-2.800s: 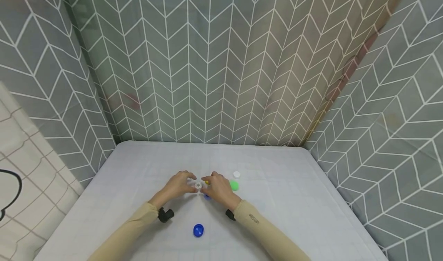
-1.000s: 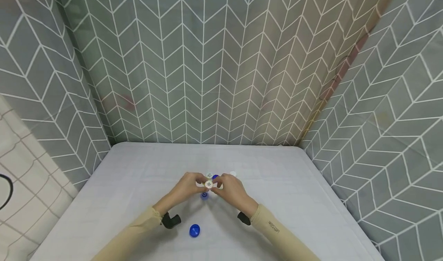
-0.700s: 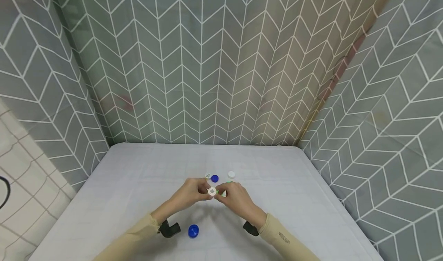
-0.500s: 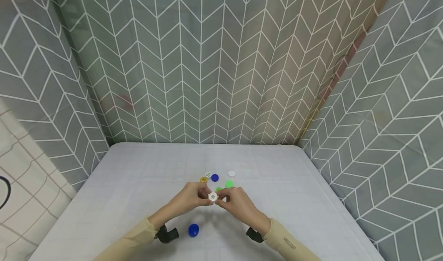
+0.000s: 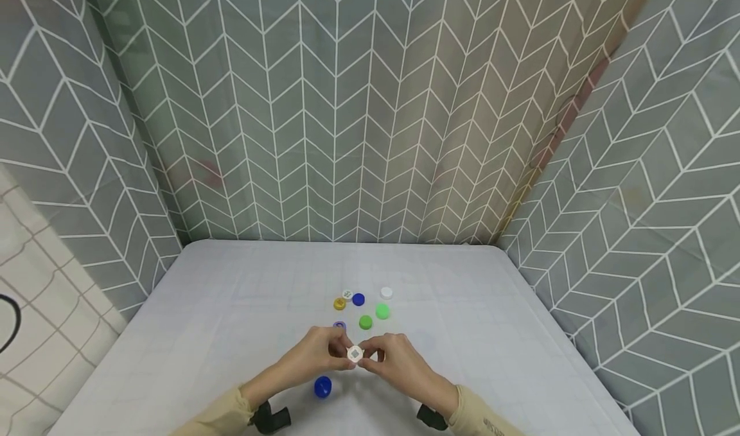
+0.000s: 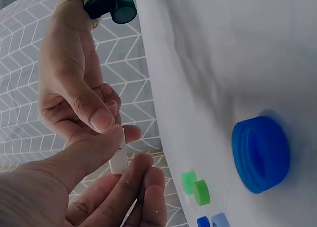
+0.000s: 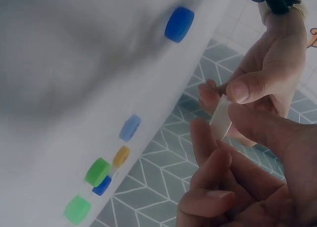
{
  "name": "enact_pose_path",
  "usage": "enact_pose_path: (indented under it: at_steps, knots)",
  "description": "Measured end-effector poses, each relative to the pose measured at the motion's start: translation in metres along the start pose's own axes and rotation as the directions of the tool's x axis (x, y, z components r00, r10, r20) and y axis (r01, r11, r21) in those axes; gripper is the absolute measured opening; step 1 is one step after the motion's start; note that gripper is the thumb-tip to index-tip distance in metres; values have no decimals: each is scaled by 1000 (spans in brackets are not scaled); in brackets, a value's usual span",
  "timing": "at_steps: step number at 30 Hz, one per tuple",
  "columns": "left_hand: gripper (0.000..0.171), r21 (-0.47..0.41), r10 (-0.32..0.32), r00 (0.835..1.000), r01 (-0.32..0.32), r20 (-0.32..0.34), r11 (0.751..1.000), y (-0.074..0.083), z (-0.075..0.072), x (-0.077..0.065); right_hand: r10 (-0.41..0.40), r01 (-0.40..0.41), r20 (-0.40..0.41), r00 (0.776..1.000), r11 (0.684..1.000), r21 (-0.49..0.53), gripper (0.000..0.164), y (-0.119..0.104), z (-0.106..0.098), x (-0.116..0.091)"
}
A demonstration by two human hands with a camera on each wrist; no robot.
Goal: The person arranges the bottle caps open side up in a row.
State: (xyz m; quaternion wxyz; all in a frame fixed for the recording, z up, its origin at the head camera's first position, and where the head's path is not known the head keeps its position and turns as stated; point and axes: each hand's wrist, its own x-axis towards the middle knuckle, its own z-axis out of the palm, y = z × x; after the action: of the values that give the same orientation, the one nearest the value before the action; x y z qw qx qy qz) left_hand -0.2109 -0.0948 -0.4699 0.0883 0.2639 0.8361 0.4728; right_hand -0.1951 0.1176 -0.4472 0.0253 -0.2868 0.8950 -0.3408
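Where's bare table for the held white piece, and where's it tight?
Bare table: right of the light green cap, out to the right edge; left of the yellow cap, out to the left edge. Crowded: around the yellow cap, patterned cap and small blue cap, and near the left hand, which partly hides the pale blue cap.

Head view: lilac cap [image 5: 340, 325], lower centre, partly hidden behind left fingers [image 5: 342, 338]. Sleeve lettering [image 5: 493, 427], lower right, illegibly small.
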Motion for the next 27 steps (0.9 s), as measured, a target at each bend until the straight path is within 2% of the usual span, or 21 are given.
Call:
enact_pose_path:
  at_steps: [8, 14, 22, 27]
  knots:
    - [25, -2, -11, 1000, 11, 3, 1000, -2, 7, -3, -3, 3, 3, 1000, 1000, 2, 18, 2, 4, -4]
    - [27, 27, 32, 999, -31, -41, 999, 1, 2, 0, -37, 37, -63, 997, 999, 7, 21, 0, 2, -2]
    - [22, 48, 86, 989, -80, -124, 996, 11, -6, 4, -36, 35, -119, 992, 999, -14, 26, -5, -5, 2]
    - [19, 40, 79, 986, -74, -150, 996, 12, -9, 2, -42, 42, -141, 989, 999, -3, 16, -5, -4, 2]
